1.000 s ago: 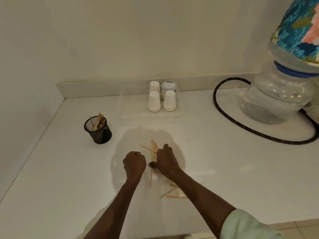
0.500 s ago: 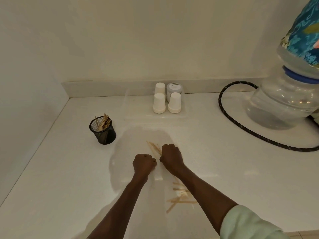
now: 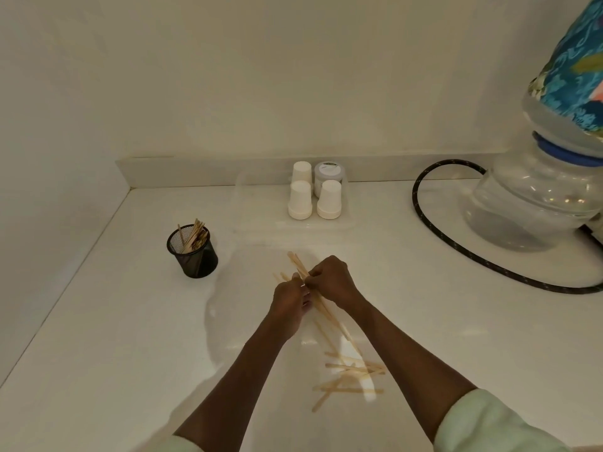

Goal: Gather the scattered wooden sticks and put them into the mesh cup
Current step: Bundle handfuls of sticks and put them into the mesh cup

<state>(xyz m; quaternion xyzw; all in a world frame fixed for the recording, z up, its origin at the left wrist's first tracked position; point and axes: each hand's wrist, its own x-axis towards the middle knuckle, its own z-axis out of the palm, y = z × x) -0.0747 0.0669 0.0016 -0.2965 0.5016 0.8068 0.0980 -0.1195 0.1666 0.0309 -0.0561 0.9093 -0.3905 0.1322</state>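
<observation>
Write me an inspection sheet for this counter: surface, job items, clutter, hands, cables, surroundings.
Surface: white counter, glossy, with a raised back edge.
Job's things: black mesh cup upright at left, already holding sticks; a bundle of sticks held in both hands; loose sticks lying crossed near the right forearm.
Clutter: three upturned white paper cups and a lidded jar at the back.
Hands: left hand and right hand both grip the bundle.
Cables: black braided cable loops beside the dispenser.
Surroundings: water bottle with a patterned cover, plain walls.
</observation>
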